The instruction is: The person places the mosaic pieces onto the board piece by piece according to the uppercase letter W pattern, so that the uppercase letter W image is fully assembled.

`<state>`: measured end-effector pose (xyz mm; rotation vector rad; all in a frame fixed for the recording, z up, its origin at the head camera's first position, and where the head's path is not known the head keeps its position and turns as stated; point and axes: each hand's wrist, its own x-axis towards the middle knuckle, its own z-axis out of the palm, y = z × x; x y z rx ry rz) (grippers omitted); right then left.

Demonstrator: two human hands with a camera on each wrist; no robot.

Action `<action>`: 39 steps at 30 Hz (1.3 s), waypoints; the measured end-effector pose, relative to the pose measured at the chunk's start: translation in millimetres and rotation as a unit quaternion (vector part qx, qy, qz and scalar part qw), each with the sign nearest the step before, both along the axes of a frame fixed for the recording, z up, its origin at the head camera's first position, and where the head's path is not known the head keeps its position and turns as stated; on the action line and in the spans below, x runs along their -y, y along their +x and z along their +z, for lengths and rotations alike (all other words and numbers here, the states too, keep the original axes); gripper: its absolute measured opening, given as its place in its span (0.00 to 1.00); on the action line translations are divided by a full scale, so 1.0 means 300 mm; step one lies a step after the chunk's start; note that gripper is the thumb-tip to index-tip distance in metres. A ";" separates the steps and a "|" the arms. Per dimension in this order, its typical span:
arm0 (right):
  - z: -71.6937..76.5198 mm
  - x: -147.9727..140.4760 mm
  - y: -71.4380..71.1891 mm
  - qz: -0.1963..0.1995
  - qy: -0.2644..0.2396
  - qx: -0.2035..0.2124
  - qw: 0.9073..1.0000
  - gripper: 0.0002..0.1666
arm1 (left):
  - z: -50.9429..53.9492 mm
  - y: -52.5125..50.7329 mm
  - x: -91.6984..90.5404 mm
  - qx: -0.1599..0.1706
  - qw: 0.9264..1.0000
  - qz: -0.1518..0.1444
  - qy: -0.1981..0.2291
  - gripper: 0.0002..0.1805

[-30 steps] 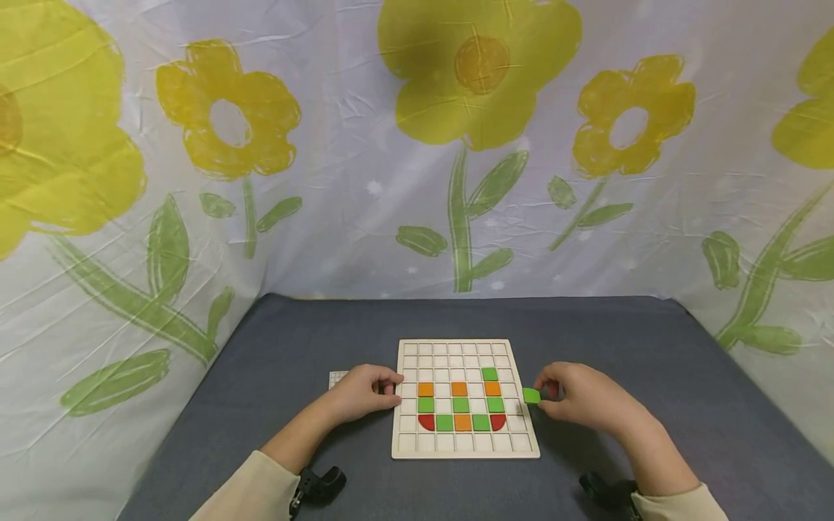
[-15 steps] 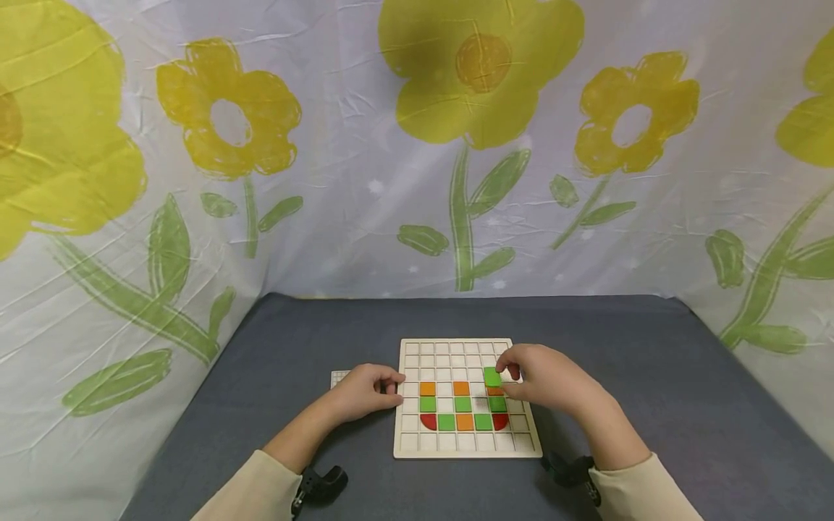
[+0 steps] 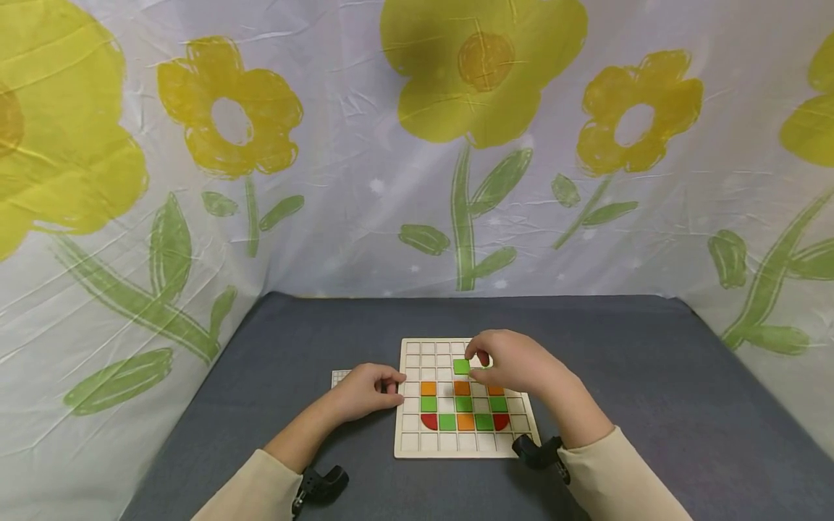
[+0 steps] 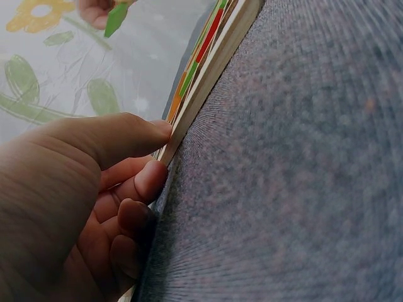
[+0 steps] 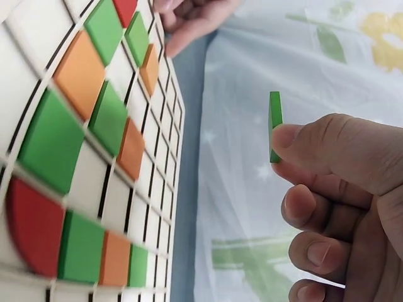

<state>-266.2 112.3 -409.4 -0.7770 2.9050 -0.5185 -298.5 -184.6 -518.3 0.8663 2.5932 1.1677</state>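
My right hand point(image 3: 515, 359) pinches a green square tile point(image 3: 461, 367) between thumb and index finger. The tile hangs above the upper middle of a pale wooden grid board point(image 3: 411, 441). In the right wrist view the tile point(image 5: 276, 127) appears edge-on, apart from the board. My left hand point(image 3: 361, 393) holds the board's left edge with thumb point(image 4: 141, 135) and curled fingertips. Orange, green and red tiles lie in the board's cells, including an orange tile point(image 3: 428, 389) and a red rounded tile point(image 3: 428, 421). The right hand hides part of the board's upper right.
A small white gridded piece point(image 3: 339, 377) lies partly hidden behind the left hand. Dark grey cloth point(image 3: 313, 325) covers the table. A pale curtain point(image 3: 352, 217) with yellow flowers surrounds its back and sides. Each wrist wears a black device.
The right hand has carried the green tile from beside the board's right edge leftward and away from me, over the upper middle cells. The left hand stays at the left edge.
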 end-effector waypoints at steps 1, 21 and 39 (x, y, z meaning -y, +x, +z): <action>0.002 0.011 -0.006 0.006 0.003 -0.003 1.000 0.09 | 0.001 0.000 0.000 -0.001 1.000 0.000 0.000 0.15; -0.052 0.197 -0.112 0.019 0.119 0.024 0.992 0.11 | 0.009 -0.003 0.009 0.005 1.000 -0.006 0.009 0.18; -0.121 0.253 -0.154 0.002 0.168 -0.010 0.986 0.20 | -0.003 0.001 0.007 -0.005 1.000 -0.005 0.008 0.15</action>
